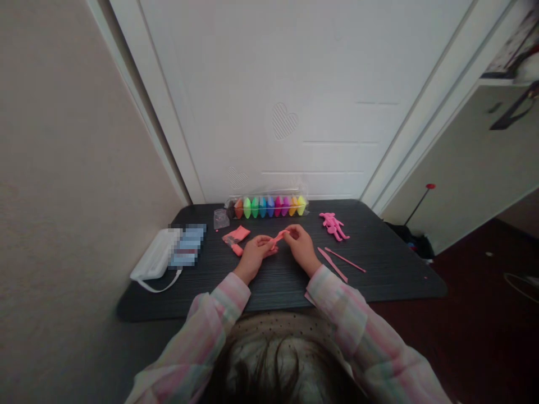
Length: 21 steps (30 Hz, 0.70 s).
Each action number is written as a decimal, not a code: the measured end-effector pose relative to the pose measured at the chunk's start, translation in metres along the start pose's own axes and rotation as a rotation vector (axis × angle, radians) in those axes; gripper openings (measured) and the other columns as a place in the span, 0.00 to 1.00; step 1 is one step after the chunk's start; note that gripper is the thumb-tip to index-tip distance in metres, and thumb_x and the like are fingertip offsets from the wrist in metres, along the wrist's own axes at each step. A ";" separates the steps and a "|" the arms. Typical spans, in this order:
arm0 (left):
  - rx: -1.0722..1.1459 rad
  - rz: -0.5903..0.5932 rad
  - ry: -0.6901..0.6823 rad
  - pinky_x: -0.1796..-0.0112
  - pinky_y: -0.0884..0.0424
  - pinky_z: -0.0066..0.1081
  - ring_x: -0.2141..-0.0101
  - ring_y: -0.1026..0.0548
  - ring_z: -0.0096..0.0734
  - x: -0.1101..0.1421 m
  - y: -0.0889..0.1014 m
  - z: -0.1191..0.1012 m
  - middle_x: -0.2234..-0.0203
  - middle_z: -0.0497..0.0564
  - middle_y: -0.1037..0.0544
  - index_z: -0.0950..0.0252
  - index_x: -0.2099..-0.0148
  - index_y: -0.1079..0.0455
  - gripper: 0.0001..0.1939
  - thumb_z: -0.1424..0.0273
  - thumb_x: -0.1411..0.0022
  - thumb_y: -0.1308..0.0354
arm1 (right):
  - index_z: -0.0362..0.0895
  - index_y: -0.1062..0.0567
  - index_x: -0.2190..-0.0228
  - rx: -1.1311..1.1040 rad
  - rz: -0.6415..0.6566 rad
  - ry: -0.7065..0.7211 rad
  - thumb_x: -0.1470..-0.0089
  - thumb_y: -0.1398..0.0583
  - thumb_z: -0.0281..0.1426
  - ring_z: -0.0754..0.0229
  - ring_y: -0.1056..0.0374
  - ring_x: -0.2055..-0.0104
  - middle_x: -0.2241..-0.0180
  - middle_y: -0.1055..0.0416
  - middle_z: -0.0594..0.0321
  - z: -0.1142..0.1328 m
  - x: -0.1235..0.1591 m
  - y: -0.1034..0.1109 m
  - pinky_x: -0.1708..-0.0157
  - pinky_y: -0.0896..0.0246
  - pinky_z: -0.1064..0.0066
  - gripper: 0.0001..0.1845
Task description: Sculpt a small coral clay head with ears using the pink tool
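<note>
Stretched between my two hands is a piece of coral-pink modelling clay (278, 238). My left hand (256, 252) pinches its lower left end, and the fingers of my right hand (301, 244) are closed on its upper right end. Just left of my left hand lie a lump of coral clay (237, 250) and an opened wrapper (236, 234) with more of that colour. To the right of my right hand, two pink modelling tools, a flat knife (332, 264) and a thin stick (346, 260), rest on the black table (278, 292). A pink figure (333, 226) lies behind them.
A clear pack of coloured clay blocks (267, 206) stands along the back edge, with a small clear plastic box (221, 219) beside it. On the left sit a white device (156, 253) with a cable (160, 289) and a blurred blue item (188, 245). A white door (269, 101) rises behind the table.
</note>
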<state>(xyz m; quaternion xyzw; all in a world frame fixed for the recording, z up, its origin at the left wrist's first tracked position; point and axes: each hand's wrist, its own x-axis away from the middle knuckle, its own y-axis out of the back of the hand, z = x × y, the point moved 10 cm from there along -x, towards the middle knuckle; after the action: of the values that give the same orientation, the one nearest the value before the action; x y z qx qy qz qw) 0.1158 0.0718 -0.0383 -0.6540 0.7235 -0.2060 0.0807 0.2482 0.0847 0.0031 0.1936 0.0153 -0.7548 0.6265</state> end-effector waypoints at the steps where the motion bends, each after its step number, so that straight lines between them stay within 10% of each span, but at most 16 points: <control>1: 0.008 0.000 0.001 0.67 0.30 0.26 0.76 0.27 0.22 0.000 0.000 0.000 0.78 0.49 0.27 0.70 0.69 0.35 0.05 0.80 0.52 0.43 | 0.43 0.35 0.74 -0.005 0.013 0.007 0.57 0.46 0.31 0.62 0.35 0.72 0.74 0.31 0.63 0.001 0.000 -0.001 0.70 0.40 0.70 0.04; 21: 0.154 0.030 0.043 0.56 0.37 0.31 0.69 0.28 0.23 0.000 -0.007 0.005 0.72 0.51 0.25 0.68 0.58 0.36 0.16 0.82 0.51 0.49 | 0.43 0.33 0.71 0.191 0.205 0.178 0.55 0.46 0.29 0.64 0.38 0.74 0.75 0.34 0.65 0.028 0.017 -0.024 0.72 0.42 0.72 0.05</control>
<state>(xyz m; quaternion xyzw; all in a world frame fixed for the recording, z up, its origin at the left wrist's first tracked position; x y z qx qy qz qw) 0.1244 0.0701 -0.0394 -0.6303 0.7168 -0.2737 0.1184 0.2151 0.0663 0.0188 0.3187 -0.0208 -0.6650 0.6751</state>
